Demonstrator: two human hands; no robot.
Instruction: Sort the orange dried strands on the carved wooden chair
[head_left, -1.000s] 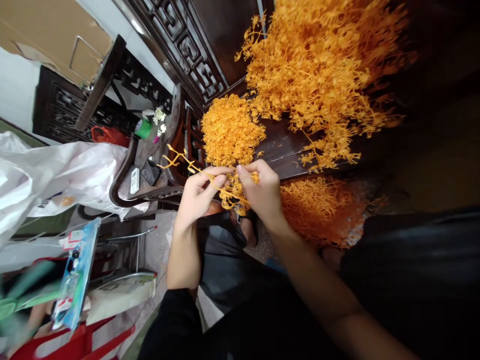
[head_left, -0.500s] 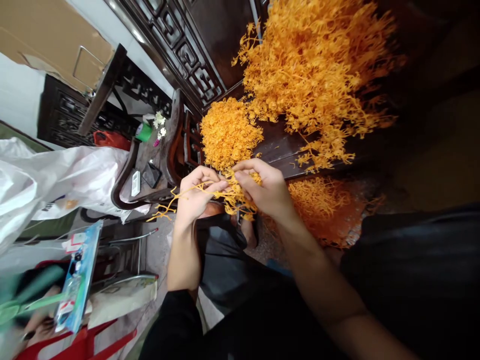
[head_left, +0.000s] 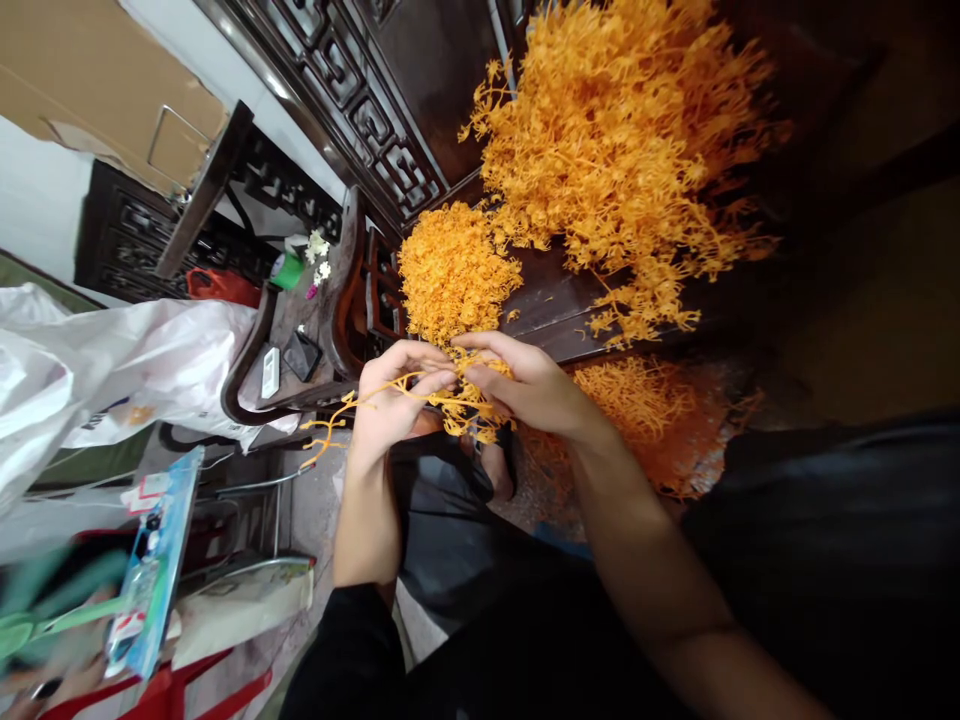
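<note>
1. Left hand (head_left: pixel 394 400): curled nearly closed, thumb and fingers pinched on a thin orange sprig (head_left: pixel 337 418).
2. Orange sprig: long and bendy, with small side twigs, sticking out past the left hand toward the dark wooden bench (head_left: pixel 559 300) arm, and running across into the right hand.
3. Right hand (head_left: pixel 525 385): half closed, fingers stretched toward the left hand, fingertips nearly touching it, gripping a small orange bunch (head_left: pixel 469 410) tucked under the palm.
4. Small orange bunch: squeezed between the two hands, just in front of the bench edge.
5. Small orange pile (head_left: pixel 454 270): lying on the bench seat, just above both hands, made of tiny bits packed close.
6. Big orange heap (head_left: pixel 622 150): on the bench too, beside the small pile and farther back, much taller and more twiggy.
7. Floor pile (head_left: pixel 637 410): down below the bench edge, just beside the right hand's wrist.
8. White plastic bag (head_left: pixel 120 360): well apart from the bench, past its curved arm.
9. Green cup (head_left: pixel 287 268) and small white flowers (head_left: pixel 319 250): on a little dark table next to the bench arm.
10. Blue packet (head_left: pixel 154 570): far from the bench, low in the corner, leaning over a red chair (head_left: pixel 161 690).
</note>
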